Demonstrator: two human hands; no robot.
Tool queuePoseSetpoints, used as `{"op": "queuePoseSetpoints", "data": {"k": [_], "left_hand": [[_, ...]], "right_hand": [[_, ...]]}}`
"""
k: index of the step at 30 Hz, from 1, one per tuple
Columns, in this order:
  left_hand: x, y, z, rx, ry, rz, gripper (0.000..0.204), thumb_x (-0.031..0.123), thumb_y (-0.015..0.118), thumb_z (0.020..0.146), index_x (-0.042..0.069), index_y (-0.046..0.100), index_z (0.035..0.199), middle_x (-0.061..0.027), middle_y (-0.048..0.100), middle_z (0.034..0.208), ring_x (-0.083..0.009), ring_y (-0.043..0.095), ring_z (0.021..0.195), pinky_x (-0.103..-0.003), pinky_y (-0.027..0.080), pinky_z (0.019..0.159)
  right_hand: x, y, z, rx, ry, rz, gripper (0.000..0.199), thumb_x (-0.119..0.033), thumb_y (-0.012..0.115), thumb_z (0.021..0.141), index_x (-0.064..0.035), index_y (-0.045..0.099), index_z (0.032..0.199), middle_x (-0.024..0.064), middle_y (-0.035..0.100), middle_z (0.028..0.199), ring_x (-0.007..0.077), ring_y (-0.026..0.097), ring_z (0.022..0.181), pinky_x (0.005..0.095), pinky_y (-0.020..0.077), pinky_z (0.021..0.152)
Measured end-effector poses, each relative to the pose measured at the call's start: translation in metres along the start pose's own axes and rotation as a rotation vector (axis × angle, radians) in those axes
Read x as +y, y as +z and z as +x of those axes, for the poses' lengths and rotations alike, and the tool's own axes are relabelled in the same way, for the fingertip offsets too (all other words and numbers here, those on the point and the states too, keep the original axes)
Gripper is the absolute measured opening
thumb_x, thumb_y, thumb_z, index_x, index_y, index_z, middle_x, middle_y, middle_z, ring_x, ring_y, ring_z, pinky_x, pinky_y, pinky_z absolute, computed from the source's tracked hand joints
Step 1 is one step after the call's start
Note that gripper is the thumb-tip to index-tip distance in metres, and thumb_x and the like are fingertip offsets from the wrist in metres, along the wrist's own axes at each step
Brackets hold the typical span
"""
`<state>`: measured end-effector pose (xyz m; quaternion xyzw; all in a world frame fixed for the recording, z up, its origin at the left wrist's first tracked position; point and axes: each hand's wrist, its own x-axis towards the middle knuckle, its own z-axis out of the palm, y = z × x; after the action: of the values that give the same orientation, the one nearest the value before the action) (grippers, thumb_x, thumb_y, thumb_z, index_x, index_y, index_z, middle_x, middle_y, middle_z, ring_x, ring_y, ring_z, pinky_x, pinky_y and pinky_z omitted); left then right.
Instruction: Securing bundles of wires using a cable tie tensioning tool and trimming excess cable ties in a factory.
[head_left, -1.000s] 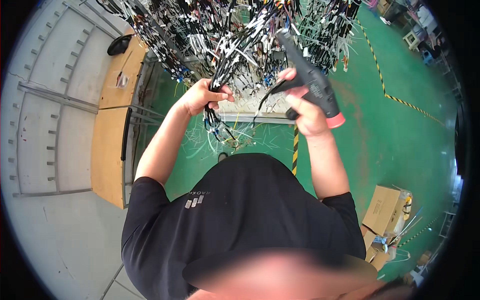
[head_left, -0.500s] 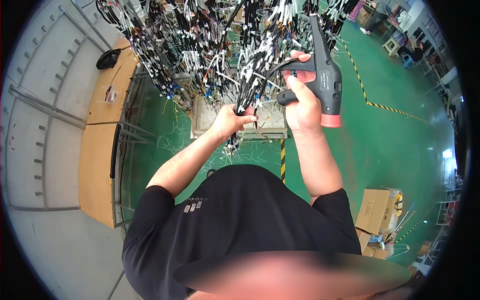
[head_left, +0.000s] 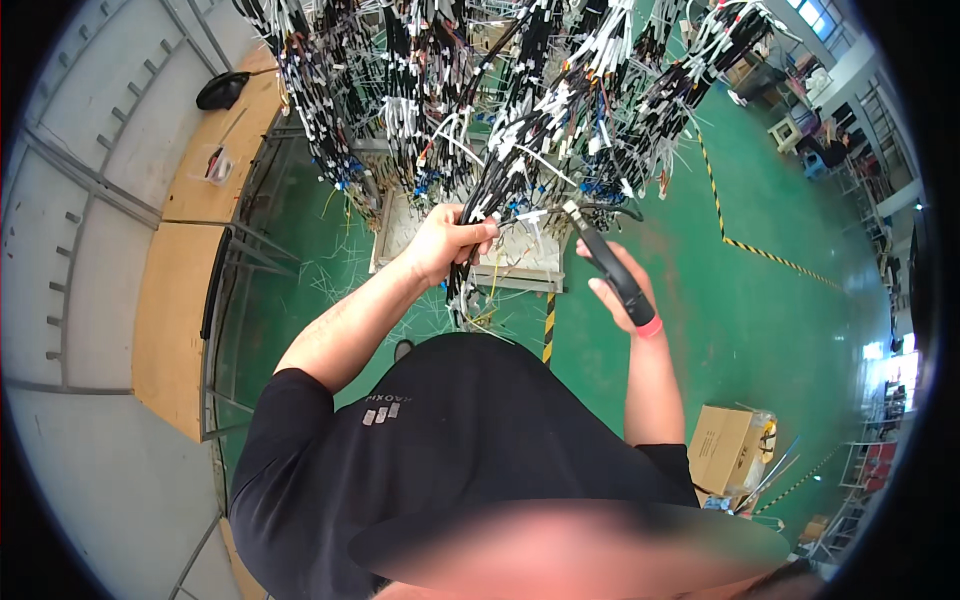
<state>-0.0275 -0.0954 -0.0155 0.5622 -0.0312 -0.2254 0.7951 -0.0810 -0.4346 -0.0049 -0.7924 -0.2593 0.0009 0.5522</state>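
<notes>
My left hand point(head_left: 445, 245) is closed around a thick bundle of black and white wires point(head_left: 492, 185), part of a hanging wire harness. Loose wire ends point(head_left: 460, 295) dangle below the fist. In my right hand point(head_left: 638, 268) is a black cable tie gun point(head_left: 618, 272) with a red knob at its rear. Its narrow nose points up and left, beside a white cable tie point(head_left: 535, 217) that sticks out from the bundle near my left fingers. Whether the nose touches the tie I cannot tell. The gun hides part of my right fingers.
More wire harnesses point(head_left: 410, 110) hang in dense rows ahead, above a pale low platform point(head_left: 520, 278). Wooden benches point(head_left: 180, 320) line the left wall, with a black item point(head_left: 222, 92) on top. A cardboard box point(head_left: 722, 450) stands at the lower right. Tie scraps litter the green floor.
My right hand has lowered and turned the cable tie gun, so its nose now points toward the bundle instead of upward. My left hand still grips the wires, shifted slightly left.
</notes>
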Motion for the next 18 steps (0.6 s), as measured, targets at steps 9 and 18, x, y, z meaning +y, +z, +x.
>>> {"op": "queuePoseSetpoints", "data": {"k": [9,18], "left_hand": [[0.013,0.006,-0.005,-0.01,-0.058,-0.041,0.009,0.012,0.072,0.096,0.005,0.071,0.099,-0.0019,0.067,0.071,-0.0058,0.044,0.048,-0.026,0.045,0.053],[0.011,0.009,-0.001,-0.023,-0.067,-0.058,0.008,0.013,0.071,0.096,0.005,0.072,0.096,-0.0023,0.068,0.072,-0.0059,0.044,0.047,-0.025,0.044,0.053]], "right_hand": [[0.034,0.062,-0.038,0.242,-0.004,-0.041,0.049,-0.002,0.065,0.092,-0.0021,0.055,0.141,0.0081,0.069,0.131,0.0121,0.061,0.095,0.0271,0.0491,0.09],[0.012,0.074,-0.027,0.183,0.007,0.023,0.046,-0.001,0.062,0.092,-0.0001,0.059,0.139,0.014,0.065,0.135,0.0262,0.063,0.126,0.0373,0.0457,0.11]]}}
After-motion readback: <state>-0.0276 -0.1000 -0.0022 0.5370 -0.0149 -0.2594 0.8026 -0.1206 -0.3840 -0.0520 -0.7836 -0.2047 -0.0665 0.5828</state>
